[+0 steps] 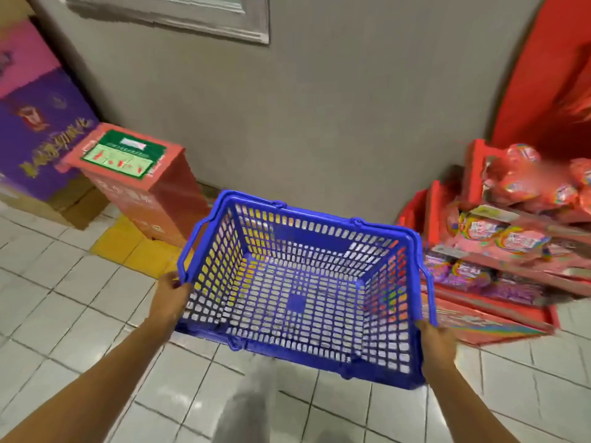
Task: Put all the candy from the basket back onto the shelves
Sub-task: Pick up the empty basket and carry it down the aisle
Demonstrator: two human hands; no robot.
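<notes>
Squarely in the middle of the frame, a blue plastic lattice shopping basket (pixel 303 289) is held up above the white tiled floor (pixel 80 314), tilted so its open top faces the camera. Nothing lies inside it; the floor shows through the holes in its bottom and walls. Its two blue carrying handles are folded down along the rim.

The left hand (pixel 169 298) grips the basket's near left corner, fingers curled round the rim at the lower left of the basket. The right hand (pixel 438 343) holds the near right corner in the same way, fingers wrapped over the edge. Both bare forearms reach in from the bottom corners of the frame.

At the right edge stands a red cardboard display shelf (pixel 479 318) in stepped tiers, stocked with colourful bagged candy (pixel 511 238) in red, pink and purple wrappers; the picture is blurred there, so the labels cannot be read. The basket's right wall is just beside this display.

Left of the basket's far end stands a red box-shaped stand with a green label on top (pixel 128 155). A purple and pink cardboard display (pixel 35 123) fills the upper left, and a grey wall (pixel 319 107) runs behind everything. A strip of yellow tiles (pixel 128 247) lies by the red stand.
</notes>
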